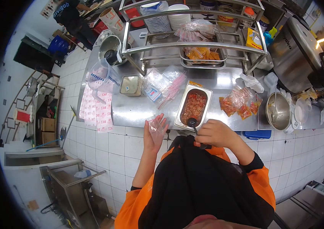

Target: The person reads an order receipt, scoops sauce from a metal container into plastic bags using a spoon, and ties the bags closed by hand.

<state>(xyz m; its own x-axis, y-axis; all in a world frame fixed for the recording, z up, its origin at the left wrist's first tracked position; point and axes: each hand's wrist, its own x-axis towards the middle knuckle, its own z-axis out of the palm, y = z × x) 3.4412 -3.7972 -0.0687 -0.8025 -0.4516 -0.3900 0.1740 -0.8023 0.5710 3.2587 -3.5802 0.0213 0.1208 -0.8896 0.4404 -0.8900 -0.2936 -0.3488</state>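
Observation:
A clear plastic bag (156, 130) lies in my left hand (153, 134), its palm up and fingers spread, in front of the steel table's edge. My right hand (216, 133) is wrapped round the handle of a black ladle (192, 122). The ladle's bowl rests in the near end of a steel pan (209, 100) of reddish chopped food (195, 105). Right of the pan lie filled plastic bags (241, 103) with orange-red contents. To its left are empty clear bags (166, 82) and pink strips (174, 90).
A metal rack (192, 49) stands behind, with trays and stacked containers. On the left are a measuring jug (104, 78), a square tin (131, 85) and printed paper (97, 110). A steel bowl (278, 111) sits at right. A person (72, 19) stands far back left.

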